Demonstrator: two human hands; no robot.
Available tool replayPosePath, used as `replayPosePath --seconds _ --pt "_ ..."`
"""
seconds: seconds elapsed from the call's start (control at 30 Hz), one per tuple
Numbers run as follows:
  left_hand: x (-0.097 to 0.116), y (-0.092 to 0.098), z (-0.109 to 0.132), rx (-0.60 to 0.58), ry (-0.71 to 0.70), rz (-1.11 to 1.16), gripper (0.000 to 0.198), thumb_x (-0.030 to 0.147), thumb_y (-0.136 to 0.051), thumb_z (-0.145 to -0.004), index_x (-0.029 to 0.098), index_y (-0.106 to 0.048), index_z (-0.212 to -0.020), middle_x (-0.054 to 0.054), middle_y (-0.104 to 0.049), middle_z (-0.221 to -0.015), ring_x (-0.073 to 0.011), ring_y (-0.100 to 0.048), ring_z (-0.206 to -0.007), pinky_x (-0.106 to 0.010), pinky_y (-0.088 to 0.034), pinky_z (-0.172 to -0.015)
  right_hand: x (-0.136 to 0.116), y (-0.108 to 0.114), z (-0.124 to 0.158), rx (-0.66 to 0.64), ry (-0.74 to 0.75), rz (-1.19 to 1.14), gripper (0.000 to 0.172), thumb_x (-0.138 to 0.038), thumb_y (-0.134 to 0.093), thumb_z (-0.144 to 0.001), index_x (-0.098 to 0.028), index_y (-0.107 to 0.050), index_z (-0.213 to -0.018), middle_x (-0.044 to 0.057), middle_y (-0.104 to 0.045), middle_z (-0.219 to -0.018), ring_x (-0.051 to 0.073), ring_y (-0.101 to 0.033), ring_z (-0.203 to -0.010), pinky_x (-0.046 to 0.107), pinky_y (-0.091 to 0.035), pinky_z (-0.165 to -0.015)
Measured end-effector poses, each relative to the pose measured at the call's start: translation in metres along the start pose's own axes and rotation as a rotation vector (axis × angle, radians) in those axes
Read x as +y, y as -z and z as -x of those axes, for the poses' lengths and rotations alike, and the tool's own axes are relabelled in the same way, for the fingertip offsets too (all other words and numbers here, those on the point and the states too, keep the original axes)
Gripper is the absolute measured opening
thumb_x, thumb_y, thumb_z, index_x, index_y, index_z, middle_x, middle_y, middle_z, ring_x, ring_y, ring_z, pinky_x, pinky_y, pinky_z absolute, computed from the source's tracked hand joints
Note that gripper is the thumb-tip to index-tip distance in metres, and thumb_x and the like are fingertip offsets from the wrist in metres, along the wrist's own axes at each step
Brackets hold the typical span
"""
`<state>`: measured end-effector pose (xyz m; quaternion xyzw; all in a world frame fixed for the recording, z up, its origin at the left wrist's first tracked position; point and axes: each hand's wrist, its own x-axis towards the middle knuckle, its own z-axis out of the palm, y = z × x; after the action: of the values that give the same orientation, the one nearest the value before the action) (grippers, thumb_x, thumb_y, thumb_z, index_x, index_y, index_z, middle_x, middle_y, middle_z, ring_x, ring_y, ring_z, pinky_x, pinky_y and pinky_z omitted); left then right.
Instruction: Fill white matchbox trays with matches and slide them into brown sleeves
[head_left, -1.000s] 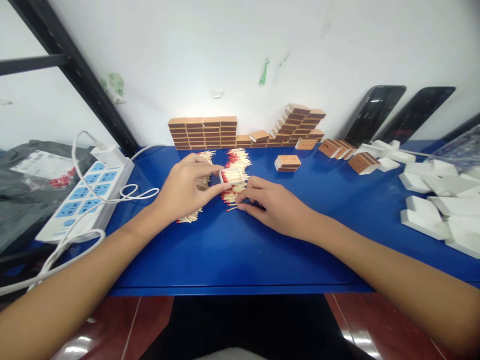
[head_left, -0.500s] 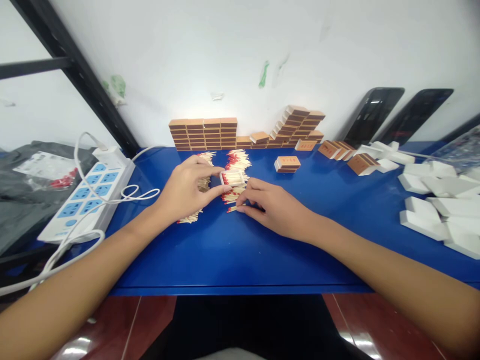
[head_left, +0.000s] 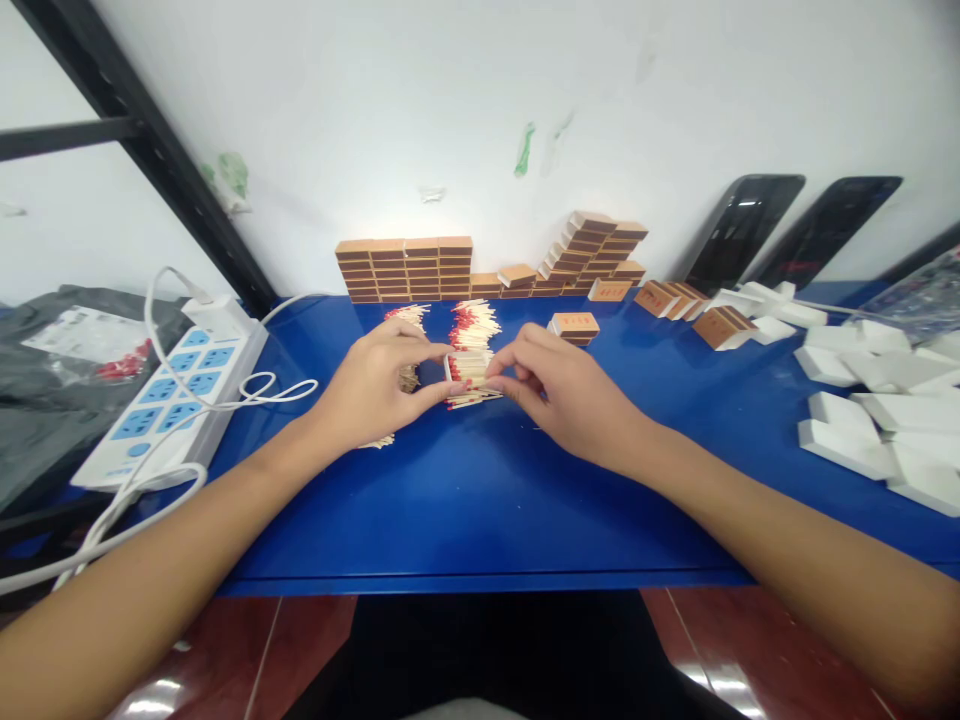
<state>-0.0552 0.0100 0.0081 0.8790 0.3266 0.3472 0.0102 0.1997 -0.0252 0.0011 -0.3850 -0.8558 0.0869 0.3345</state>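
My left hand (head_left: 386,385) pinches a small white matchbox tray (head_left: 448,368) between thumb and fingers. Red-tipped matches lie inside the tray. On its right side, my right hand (head_left: 551,385) is closed in a pinch on matches (head_left: 477,382), held at the tray's open top; how many it holds is hard to make out. Behind and below the tray spreads a pile of loose matches (head_left: 474,325) with red heads to the left. A second match pile (head_left: 407,318) is partly hidden behind my left hand.
Stacked matchboxes (head_left: 405,270) line the wall, with a stepped stack (head_left: 592,250) to the right. One matchbox (head_left: 574,326) lies nearer. White trays (head_left: 847,430) are heaped at right. A power strip (head_left: 176,390) with white cables sits left. Two black phones (head_left: 746,230) lean on the wall.
My right hand has lifted matches from the table beside the pile up to the tray. My left hand still holds the tray, which has shifted slightly right and down.
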Motion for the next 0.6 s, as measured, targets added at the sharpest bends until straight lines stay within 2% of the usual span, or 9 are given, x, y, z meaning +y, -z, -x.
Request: replayPosePath --seconds 0.07,0.13,0.3,0.6 --pt "0.005 0.001 0.0 -0.019 -0.011 0.044 0.04 0.05 -0.082 -0.086 0.021 -0.081 -0.113 -0.008 -0.077 -0.101 -0.0219 -0.071 -0.096 -0.034 -0.059 -0.085 0.002 -0.001 -0.001 0.075 0.003 0.037 0.005 -0.02 -0.061 -0.103 -0.02 -0.066 -0.102 0.003 -0.057 -0.093 0.015 -0.053 -0.076 0.029 -0.042 -0.068" --pt "0.01 0.001 0.0 -0.023 -0.027 0.073 0.039 0.05 -0.083 -0.085 0.022 -0.081 -0.113 -0.008 -0.077 -0.102 -0.0211 -0.07 -0.095 -0.035 -0.06 -0.085 0.003 -0.003 -0.001 0.095 0.001 0.059 0.005 -0.019 -0.061 -0.102 -0.019 -0.066 -0.102 0.003 -0.057 -0.092 0.015 -0.053 -0.075 0.029 -0.042 -0.067" --pt "0.012 0.0 0.001 -0.035 -0.057 0.102 0.039 0.046 -0.084 -0.086 0.021 -0.08 -0.115 -0.008 -0.077 -0.104 -0.0208 -0.071 -0.096 -0.035 -0.06 -0.088 0.001 -0.006 0.0 0.054 0.008 0.052 0.004 -0.018 -0.064 -0.101 -0.019 -0.067 -0.102 0.003 -0.058 -0.093 0.015 -0.054 -0.076 0.029 -0.042 -0.068" --pt "0.01 0.0 0.001 -0.042 -0.02 0.123 0.04 0.048 -0.083 -0.085 0.021 -0.081 -0.115 -0.008 -0.076 -0.104 -0.0209 -0.071 -0.095 -0.034 -0.06 -0.085 -0.001 -0.002 0.0 0.05 -0.008 0.029 0.003 -0.018 -0.066 -0.099 -0.019 -0.067 -0.102 0.002 -0.058 -0.094 0.014 -0.055 -0.076 0.028 -0.043 -0.066"
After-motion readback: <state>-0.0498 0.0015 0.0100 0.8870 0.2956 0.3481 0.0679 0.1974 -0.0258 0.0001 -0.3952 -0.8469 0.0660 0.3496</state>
